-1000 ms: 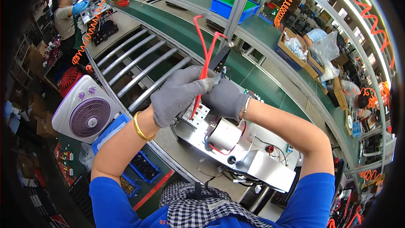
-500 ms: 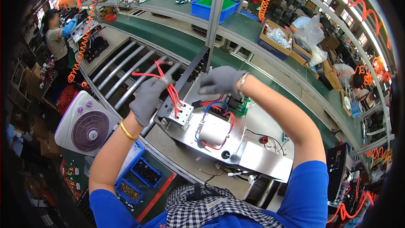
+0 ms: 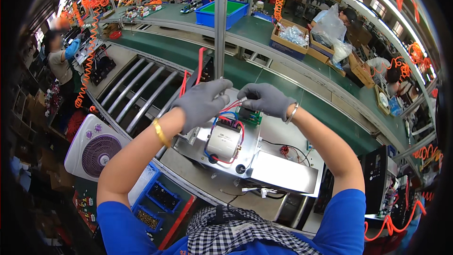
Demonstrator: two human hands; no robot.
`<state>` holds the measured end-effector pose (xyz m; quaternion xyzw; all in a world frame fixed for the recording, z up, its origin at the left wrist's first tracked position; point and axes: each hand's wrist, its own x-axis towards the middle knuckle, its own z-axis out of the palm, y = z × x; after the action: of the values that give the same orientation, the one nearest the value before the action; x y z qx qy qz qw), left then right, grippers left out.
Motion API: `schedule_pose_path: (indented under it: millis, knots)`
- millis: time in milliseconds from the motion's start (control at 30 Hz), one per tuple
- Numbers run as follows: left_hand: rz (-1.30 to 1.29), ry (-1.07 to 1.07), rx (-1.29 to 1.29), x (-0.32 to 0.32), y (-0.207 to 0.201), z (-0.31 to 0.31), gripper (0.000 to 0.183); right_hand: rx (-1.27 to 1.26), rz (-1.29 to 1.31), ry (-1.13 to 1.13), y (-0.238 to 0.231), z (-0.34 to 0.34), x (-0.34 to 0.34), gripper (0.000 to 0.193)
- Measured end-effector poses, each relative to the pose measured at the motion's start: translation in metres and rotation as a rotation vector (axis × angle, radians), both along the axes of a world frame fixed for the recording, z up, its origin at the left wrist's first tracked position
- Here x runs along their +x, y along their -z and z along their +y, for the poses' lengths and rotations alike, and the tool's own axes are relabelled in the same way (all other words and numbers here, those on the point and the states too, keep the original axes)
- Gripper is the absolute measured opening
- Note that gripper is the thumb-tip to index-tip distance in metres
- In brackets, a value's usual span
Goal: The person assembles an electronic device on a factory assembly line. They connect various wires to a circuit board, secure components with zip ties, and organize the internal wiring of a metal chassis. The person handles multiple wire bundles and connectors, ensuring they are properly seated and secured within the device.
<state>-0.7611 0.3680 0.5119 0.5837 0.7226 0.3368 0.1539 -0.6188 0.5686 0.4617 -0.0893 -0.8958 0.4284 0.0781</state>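
My right hand (image 3: pixel 268 100), in a grey glove, pinches the pale end of a thin bundle of red wires (image 3: pixel 231 108) above a metal unit. Close to its left is my gloved left hand (image 3: pixel 202 105). Its visible fingers are stretched out and apart beside the wires; its palm is hidden. Behind it, thicker red cables (image 3: pixel 200 66) stick up. The metal chassis (image 3: pixel 194 150) carries a white cylindrical part (image 3: pixel 223 142) ringed by blue and red wires, a green circuit board (image 3: pixel 250 116) and a silver box-shaped cover (image 3: pixel 283 172). My left hand mostly hides the white terminal block.
A roller conveyor (image 3: pixel 141 95) lies at the left, with a purple and white fan (image 3: pixel 96 146) nearer me. Blue bins (image 3: pixel 163 194) of small parts sit below. A metal post (image 3: pixel 220 33) rises beyond the unit. Across are a blue crate (image 3: pixel 222 19), cartons (image 3: pixel 289 42) and co-workers.
My left hand has let go of the thick red cables and moved right, over the terminal block. My right hand has come down and taken the thin red wires. The view has shifted slightly.
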Motion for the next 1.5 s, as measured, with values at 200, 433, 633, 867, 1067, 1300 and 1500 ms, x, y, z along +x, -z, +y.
schedule_pose_path:
  millis: [200, 433, 633, 867, 1067, 1300, 1500]
  knots:
    - [-0.259, 0.098, -0.527, -0.004, 0.017, 0.078, 0.035, -0.189, 0.086, 0.04, 0.024, 0.006, 0.014, 0.023]
    - [0.168, 0.127, -0.719, -0.005, 0.009, 0.119, 0.038, -0.185, 0.167, 0.16, 0.039, 0.034, 0.035, 0.029]
    - [0.72, 0.195, -0.925, -0.006, 0.042, 0.156, 0.046, 0.011, 0.148, 0.333, 0.077, 0.081, 0.067, 0.03]
    - [0.572, 0.12, -0.964, 0.0, 0.035, 0.166, 0.048, 0.108, 0.179, 0.429, 0.105, 0.09, 0.083, 0.026]
    - [0.588, 0.133, -0.972, -0.013, 0.051, 0.172, 0.048, 0.29, 0.343, 0.407, 0.122, 0.092, 0.07, 0.021]
    - [0.581, 0.173, -0.937, -0.014, 0.057, 0.17, 0.048, 0.249, 0.331, 0.412, 0.124, 0.088, 0.066, 0.018]
    - [0.718, 0.291, -0.864, -0.013, 0.074, 0.17, 0.048, 0.285, 0.337, 0.4, 0.126, 0.087, 0.063, 0.016]
